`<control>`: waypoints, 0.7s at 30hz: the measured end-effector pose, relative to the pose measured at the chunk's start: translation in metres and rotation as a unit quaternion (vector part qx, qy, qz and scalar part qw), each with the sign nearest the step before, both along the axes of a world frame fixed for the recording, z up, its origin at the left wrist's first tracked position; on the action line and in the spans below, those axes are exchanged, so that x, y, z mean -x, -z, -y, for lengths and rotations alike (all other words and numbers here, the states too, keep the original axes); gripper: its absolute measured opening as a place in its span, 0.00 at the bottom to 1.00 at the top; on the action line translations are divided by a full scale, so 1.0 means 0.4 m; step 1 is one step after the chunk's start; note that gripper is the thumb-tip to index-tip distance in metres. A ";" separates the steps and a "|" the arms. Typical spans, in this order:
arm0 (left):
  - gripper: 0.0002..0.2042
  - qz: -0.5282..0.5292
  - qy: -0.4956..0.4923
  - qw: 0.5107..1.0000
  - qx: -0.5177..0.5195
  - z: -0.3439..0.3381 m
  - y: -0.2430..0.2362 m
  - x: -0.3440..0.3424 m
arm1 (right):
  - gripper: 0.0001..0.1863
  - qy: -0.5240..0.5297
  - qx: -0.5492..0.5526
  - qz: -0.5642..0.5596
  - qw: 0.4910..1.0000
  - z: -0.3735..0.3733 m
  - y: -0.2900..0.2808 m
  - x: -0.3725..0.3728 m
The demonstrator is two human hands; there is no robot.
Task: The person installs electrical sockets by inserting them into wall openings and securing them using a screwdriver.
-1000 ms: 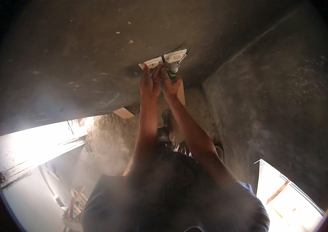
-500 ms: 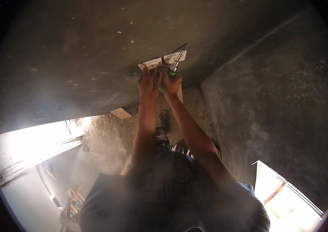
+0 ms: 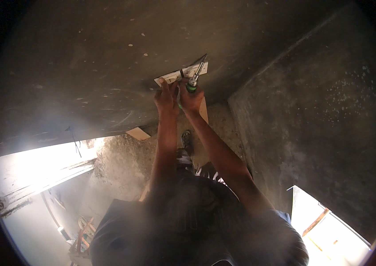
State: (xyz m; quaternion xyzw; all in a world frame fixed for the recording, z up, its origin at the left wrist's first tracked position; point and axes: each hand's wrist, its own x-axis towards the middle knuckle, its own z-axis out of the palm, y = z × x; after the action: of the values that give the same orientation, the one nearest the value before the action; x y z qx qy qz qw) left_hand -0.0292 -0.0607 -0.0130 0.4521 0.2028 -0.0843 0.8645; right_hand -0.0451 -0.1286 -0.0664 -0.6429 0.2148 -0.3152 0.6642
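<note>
Two white rectangular wall plates, like socket or switch covers, sit side by side on the dark wall. My left hand grips the lower edge of the left plate, its thumb laid on the plate's face. Close beside it, my right hand is closed around a screwdriver with a green handle and a shiny metal shank. The screwdriver points up and away, its shank passing in front of the right plate. Whether its tip touches the wall, I cannot tell. My left fingertips are partly hidden.
The dark plastered wall meets a side wall at a corner on the right. Flat tan pieces lie on the floor below. Bright openings stand at lower left and lower right. A wooden chair-like object is at lower left.
The view has shifted slightly, so the plates and both hands appear a little lower and further left. Both hands keep the same grip.
</note>
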 end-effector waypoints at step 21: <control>0.32 -0.016 -0.060 0.996 -0.060 0.043 -0.029 0.010 | 0.30 -0.125 0.468 -0.168 0.858 0.138 0.159 0.491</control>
State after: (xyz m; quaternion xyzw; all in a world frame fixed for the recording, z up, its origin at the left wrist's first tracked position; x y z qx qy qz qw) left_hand -0.0331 -0.0778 -0.0013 0.4889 0.2481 -0.0266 0.8359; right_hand -0.2416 -0.1839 -0.1299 -0.9427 0.0677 -0.1800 0.2728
